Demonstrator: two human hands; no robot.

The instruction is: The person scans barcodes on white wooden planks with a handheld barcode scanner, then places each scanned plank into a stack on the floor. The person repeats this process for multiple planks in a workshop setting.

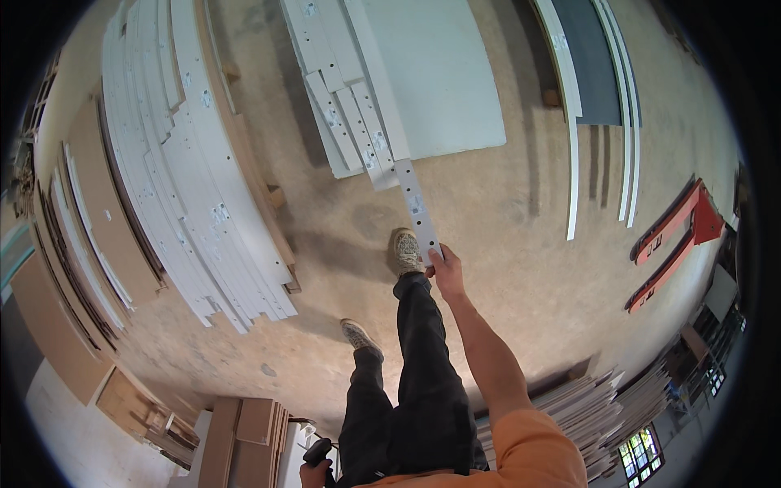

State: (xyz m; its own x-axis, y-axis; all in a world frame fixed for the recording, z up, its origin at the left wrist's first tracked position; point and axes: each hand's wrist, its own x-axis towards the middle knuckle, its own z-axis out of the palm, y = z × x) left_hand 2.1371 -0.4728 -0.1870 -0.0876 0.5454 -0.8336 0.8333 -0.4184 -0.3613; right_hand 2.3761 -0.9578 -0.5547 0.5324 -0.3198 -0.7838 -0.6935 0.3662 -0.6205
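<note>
Right at the centre of the frame, the right hand (444, 267) has its fingers pinched around the near end of a flat white strip with dark holes (413, 195), while along the bottom edge the left hand (312, 475) curls around a black handheld device (317, 451).

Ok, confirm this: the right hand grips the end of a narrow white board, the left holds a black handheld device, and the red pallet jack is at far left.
No: the head view shows the red pallet jack at far right. The rest stands: the right hand grips the end of a narrow white board, and the left hand holds a black handheld device.
</note>
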